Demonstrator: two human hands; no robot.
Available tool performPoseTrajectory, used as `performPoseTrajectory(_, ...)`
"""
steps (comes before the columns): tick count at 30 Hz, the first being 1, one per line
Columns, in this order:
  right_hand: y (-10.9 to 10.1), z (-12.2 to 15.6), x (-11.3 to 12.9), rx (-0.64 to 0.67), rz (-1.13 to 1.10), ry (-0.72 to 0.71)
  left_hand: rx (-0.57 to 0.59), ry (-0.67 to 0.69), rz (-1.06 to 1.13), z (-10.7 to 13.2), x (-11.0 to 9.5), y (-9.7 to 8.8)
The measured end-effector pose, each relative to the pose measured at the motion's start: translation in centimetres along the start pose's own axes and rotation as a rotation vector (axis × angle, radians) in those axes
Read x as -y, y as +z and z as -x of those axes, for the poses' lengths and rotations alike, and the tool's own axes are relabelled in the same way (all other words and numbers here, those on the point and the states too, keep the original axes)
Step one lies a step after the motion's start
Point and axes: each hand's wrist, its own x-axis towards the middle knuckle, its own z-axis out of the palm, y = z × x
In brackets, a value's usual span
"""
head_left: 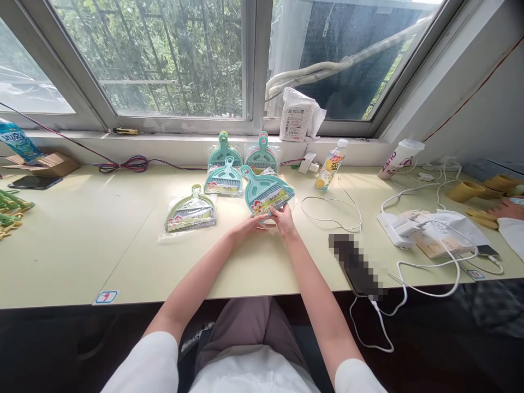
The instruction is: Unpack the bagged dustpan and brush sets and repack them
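Observation:
Both hands hold a teal dustpan and brush set in clear wrapping, tilted over the table, its labelled edge towards me. My left hand is under its lower left edge, fingers partly hidden by the pan. Gripping the lower right edge is my right hand, thumb on the label. Just left of it lies another teal dustpan set. A green-rimmed dustpan set rests nearer on the left. Behind, against the sill, are a teal set with yellow-green trim and one with pink trim.
Right of my hands stand a juice bottle and a tilted cup. A phone, partly pixelated, charges near the table edge, by a power strip and white cables. A person's hand shows far right. A cardboard box is left.

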Motion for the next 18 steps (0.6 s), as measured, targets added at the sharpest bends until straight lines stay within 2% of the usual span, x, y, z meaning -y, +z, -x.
performPoseTrajectory(3,0.1,0.2,0.3,0.027,-0.016,-0.019,-0.054,0.066,-0.001,-0.1,-0.4,0.2)
performPoseTrajectory(6,0.2,0.1,0.0,-0.007,-0.024,-0.035,-0.246,0.167,-0.041,-0.5,-0.7,-0.5)
performPoseTrajectory(9,0.0,-0.4,-0.3,-0.024,-0.006,0.034,-0.4,0.195,-0.121,-0.9,-0.5,-1.7)
performPoseTrajectory(14,-0.8,-1.2,0.1,0.072,0.118,0.17,-0.476,0.207,-0.034,-1.1,-1.1,-3.3)
performPoseTrajectory(16,-1.0,-1.1,0.5,0.048,0.294,0.109,-0.48,0.191,0.053,-0.7,-1.9,-4.0)
performPoseTrajectory(18,-1.0,-0.6,0.8,-0.014,0.552,-0.098,-0.512,0.186,0.143,-0.3,-2.6,-4.8)
